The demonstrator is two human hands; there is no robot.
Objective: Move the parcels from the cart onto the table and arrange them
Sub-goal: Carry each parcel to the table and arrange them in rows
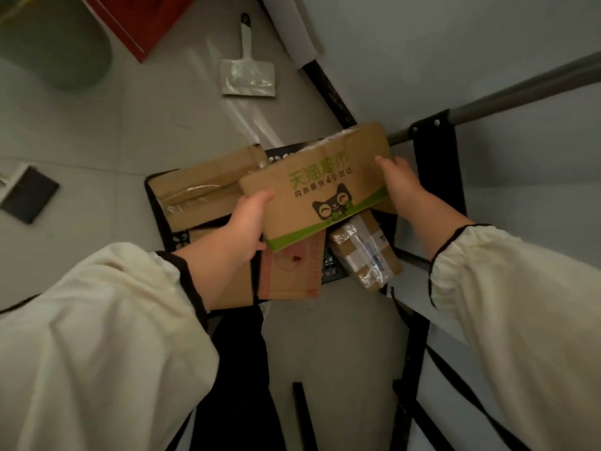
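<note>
A brown cardboard parcel with green print and a black cat logo (320,187) is held tilted above the black cart (153,203). My left hand (245,224) grips its near-left edge and my right hand (398,180) presses its right side. Under it in the cart lie a long taped brown box (201,190), a flat carton with red print (289,271) and a small parcel wrapped in clear tape (364,255). The held parcel hides parts of all three.
The cart's grey handle bar (507,96) runs up to the right. A white table surface (439,43) fills the upper right. On the grey floor lie a scraper-like tool (247,73), a dark flat pad (29,198), a red box (130,24) and a green bin (55,43).
</note>
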